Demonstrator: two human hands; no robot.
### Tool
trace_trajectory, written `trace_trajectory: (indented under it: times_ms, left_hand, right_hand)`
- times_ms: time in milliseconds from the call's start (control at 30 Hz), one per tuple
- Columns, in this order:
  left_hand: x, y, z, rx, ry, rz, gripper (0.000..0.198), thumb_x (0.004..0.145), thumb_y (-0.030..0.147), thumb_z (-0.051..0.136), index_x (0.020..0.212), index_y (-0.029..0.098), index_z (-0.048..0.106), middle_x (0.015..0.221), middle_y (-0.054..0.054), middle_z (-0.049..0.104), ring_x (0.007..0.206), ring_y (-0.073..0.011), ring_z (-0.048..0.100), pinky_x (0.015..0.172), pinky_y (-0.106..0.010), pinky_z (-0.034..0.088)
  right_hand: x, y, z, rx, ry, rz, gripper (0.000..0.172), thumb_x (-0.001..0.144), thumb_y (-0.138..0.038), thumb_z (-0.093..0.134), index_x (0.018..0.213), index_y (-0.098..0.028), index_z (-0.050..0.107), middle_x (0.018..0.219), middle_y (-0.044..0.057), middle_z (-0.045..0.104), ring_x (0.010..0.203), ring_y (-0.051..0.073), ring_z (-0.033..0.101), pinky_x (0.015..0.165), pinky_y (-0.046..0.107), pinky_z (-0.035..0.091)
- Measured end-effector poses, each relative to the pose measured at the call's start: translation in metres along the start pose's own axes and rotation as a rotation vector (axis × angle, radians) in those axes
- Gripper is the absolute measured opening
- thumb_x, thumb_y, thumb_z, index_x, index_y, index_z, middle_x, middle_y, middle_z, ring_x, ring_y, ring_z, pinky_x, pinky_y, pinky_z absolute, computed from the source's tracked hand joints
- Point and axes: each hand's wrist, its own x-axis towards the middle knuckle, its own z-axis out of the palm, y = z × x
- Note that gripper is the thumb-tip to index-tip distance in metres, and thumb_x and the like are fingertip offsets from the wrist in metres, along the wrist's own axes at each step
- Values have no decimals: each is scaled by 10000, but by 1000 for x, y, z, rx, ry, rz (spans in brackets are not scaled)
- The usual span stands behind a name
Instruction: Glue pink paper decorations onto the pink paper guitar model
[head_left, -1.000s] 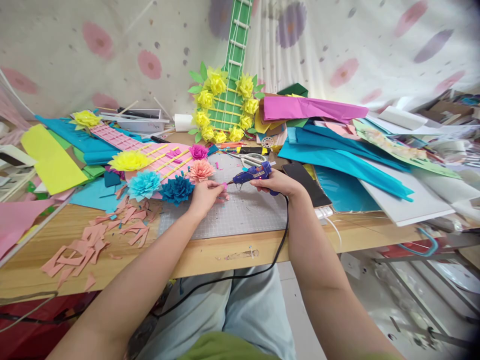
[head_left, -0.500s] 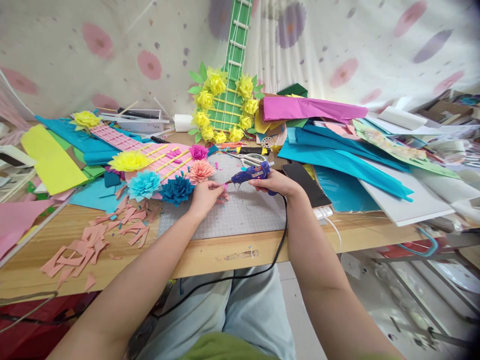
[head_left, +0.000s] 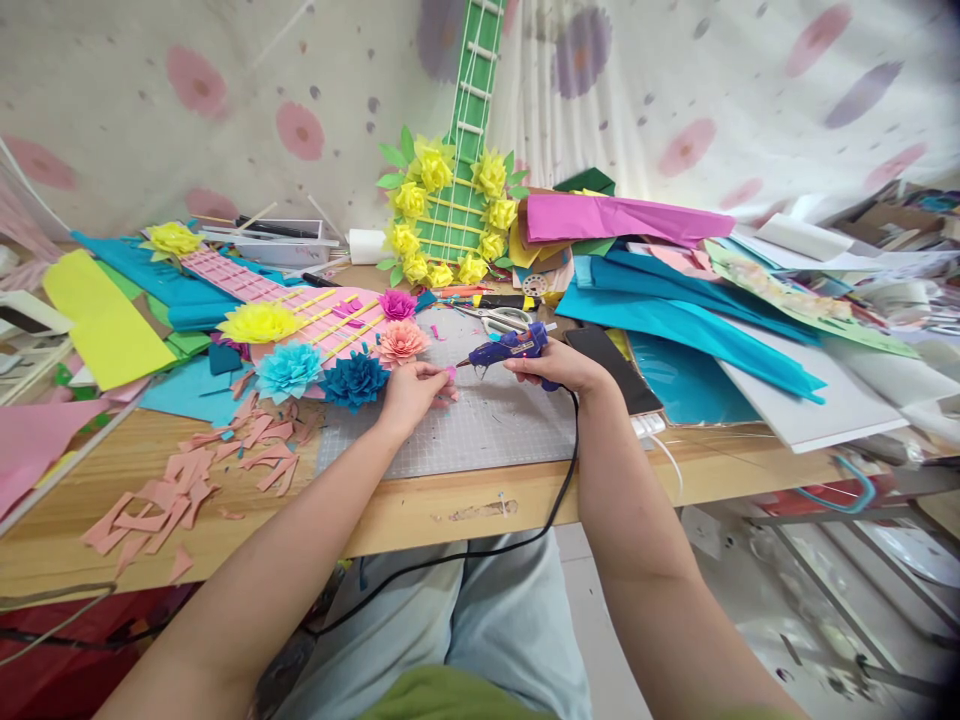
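Observation:
My right hand (head_left: 559,366) is closed around a blue hot glue gun (head_left: 510,346), its nozzle pointing left. Between the fingertips of my left hand (head_left: 410,396) is a small pink paper piece (head_left: 451,374), a short gap from the nozzle. Beside my left hand lies a pink paper guitar (head_left: 300,312) trimmed with paper flowers: a dark blue flower (head_left: 355,381), a light blue flower (head_left: 288,371), a salmon flower (head_left: 403,343) and a yellow flower (head_left: 259,321). Under both hands is a grey cutting mat (head_left: 480,440).
Salmon paper scraps (head_left: 161,500) litter the table's left. A green guitar (head_left: 457,215) ringed with yellow flowers stands at the back. Scissors (head_left: 504,319) and a black phone-like slab (head_left: 611,370) lie near the glue gun; blue paper (head_left: 675,300) is piled right. The gun's black cord (head_left: 555,515) hangs over the edge.
The glue gun has shifted slightly right, so its nozzle is now a little away from the pink paper piece. My left hand has barely moved.

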Motion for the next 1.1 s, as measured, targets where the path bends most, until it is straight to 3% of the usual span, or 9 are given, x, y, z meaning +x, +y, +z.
trace_trajectory:
  times_ms: [367,467,700,800,933,1000,1100]
  left_hand:
    - [-1,2,0,-14,3,3,84,727,134,664,693,112,591,585,-40,652,500,-133,641,460,-206,487]
    - [-2,3,0,-19,0,0,107,707,156,693,693,113,596,590,-37,653,501,-128,639,459,-200,485]
    - [-4,2,-1,-51,-30,33,176,644,219,754,718,110,638,652,-44,677,553,-133,651,498,-216,513]
    - [-9,5,-3,-46,-45,183,238,625,295,765,747,123,654,686,-44,690,626,-151,673,548,-231,536]
    - [-19,26,-12,-29,116,518,230,686,338,706,826,160,669,785,-39,708,744,-149,686,655,-236,552]
    - [-20,40,-19,-59,217,578,211,720,340,670,854,178,663,810,-29,708,767,-146,685,698,-252,555]
    - [-14,62,-30,-129,321,627,166,727,319,659,837,195,652,823,-15,698,814,-142,680,731,-261,552]
  right_hand:
    - [-1,-3,1,-27,-25,36,402,637,-547,714,674,-180,555,580,-13,556,479,67,429,449,221,320]
    - [0,-2,1,-23,22,50,406,624,-549,722,669,-179,560,577,-10,558,481,72,434,448,222,323]
    - [27,5,25,6,370,23,367,668,-529,675,709,-169,620,647,31,609,574,120,517,560,258,415]
    - [39,13,34,-36,489,75,401,647,-547,686,772,-169,638,725,64,645,705,185,589,667,311,460]
    - [36,10,34,-114,653,-36,605,601,-549,732,1066,-189,592,988,107,649,953,255,594,831,397,466]
    - [26,-1,33,-170,847,-163,650,642,-521,714,1171,-196,525,1122,132,593,1079,275,541,901,436,439]
    - [12,-26,40,-143,1088,-319,547,750,-487,624,1193,-197,488,1223,150,511,1190,279,455,974,463,388]
